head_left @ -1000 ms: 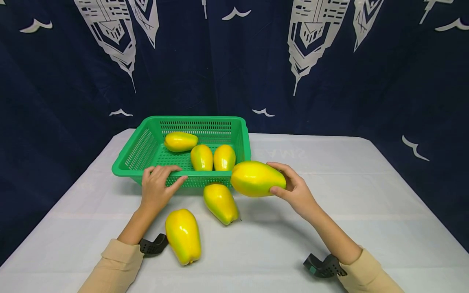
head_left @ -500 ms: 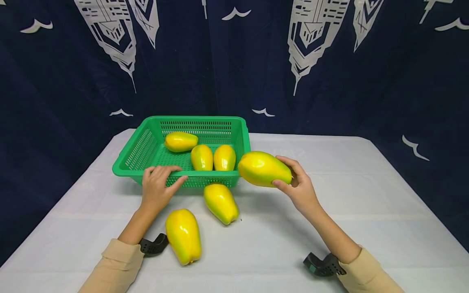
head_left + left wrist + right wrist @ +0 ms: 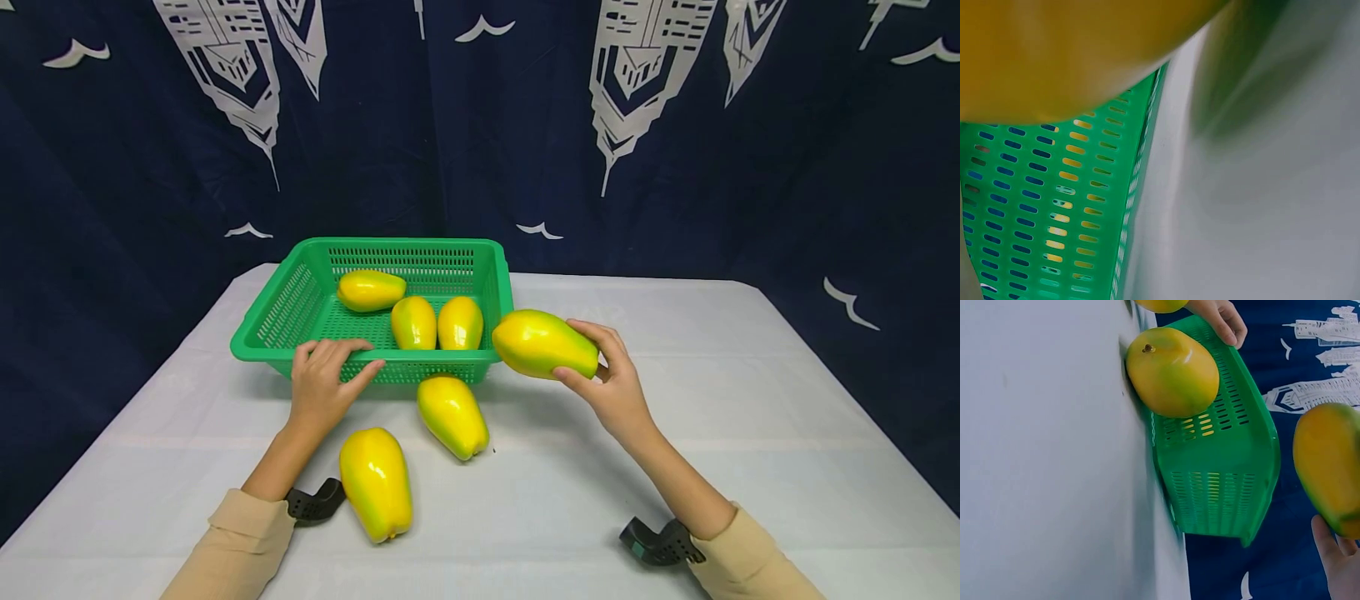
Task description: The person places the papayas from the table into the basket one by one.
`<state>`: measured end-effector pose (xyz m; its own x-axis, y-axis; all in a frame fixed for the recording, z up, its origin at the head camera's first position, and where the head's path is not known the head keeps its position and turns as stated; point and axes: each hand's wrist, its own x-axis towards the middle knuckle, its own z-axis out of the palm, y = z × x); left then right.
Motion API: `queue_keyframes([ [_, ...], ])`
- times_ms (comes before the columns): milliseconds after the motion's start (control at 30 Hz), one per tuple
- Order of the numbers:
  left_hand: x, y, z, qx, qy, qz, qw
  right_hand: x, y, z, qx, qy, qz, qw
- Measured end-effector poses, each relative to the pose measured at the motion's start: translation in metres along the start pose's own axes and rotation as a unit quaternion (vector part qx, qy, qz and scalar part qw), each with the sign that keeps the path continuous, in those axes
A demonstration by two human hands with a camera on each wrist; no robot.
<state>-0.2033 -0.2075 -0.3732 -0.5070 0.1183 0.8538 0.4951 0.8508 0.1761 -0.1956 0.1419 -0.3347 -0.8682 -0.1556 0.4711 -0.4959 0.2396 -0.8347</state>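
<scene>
My right hand holds a yellow-green papaya by its right end, thumb below and fingers behind. The fruit hangs above the table, just right of the green basket's front corner. My left hand grips the basket's front rim, fingers hooked over it and thumb on the outside. Inside the basket lie three papayas: one at the back and a pair near the front. Another papaya rests before the basket, and one more lies beside my left wrist. In the left wrist view, a blurred papaya covers the upper part.
A white cloth covers the table. Behind it hangs a dark blue curtain printed with white buildings and birds. Black wrist devices sit on both wrists.
My right hand has lifted the papaya slightly and carried it a little to the right, off the basket's front corner; lately it barely moves. The left hand and basket have stayed put.
</scene>
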Motion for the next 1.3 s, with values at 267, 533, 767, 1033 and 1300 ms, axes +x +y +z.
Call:
queue_keyframes([
  [267, 0.0, 0.0, 0.0, -0.002, -0.001, -0.002, 1.0, 0.0, 0.001, 0.002, -0.001, -0.006, 0.003, 1.0],
  [533, 0.001, -0.001, 0.0, -0.003, 0.0, 0.0, 1.0, 0.0, 0.0, 0.002, -0.05, -0.013, -0.023, 0.9984],
  [767, 0.0, -0.001, 0.0, 0.0, 0.0, 0.004, 1.0, -0.003, -0.003, 0.002, -0.077, -0.037, -0.054, 0.9949],
  [1033, 0.0, -0.001, 0.001, -0.002, 0.004, 0.005, 1.0, -0.005, -0.003, 0.004, -0.075, -0.041, -0.082, 0.993],
  [1300, -0.001, -0.002, 0.001, -0.001, 0.003, 0.002, 1.0, -0.008, -0.004, 0.012, -0.065, -0.019, -0.069, 0.9954],
])
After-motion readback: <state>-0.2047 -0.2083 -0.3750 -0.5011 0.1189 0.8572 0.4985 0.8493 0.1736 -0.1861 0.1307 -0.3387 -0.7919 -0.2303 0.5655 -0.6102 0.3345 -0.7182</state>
